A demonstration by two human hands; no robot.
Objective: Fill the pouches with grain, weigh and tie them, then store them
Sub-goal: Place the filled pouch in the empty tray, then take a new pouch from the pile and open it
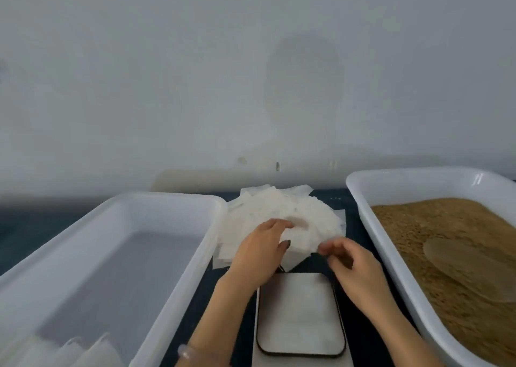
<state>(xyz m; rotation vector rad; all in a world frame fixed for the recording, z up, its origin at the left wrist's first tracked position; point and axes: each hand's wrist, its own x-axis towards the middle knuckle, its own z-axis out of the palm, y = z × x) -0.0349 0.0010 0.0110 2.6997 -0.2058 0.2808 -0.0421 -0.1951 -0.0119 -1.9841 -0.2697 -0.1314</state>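
White pouches lie under the left hand. Left of it, a white tray; right of the right hand, a white tray of tan-brown grain. Below both, a scale, pale grey with a dark rim.

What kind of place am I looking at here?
Probably a small hand-packing bench, not a kitchen: a tub of brown grain on the right, a heap of empty white pouches against a bare wall, and a flat scale in front.

2 tubs flank scale, narrow gaps
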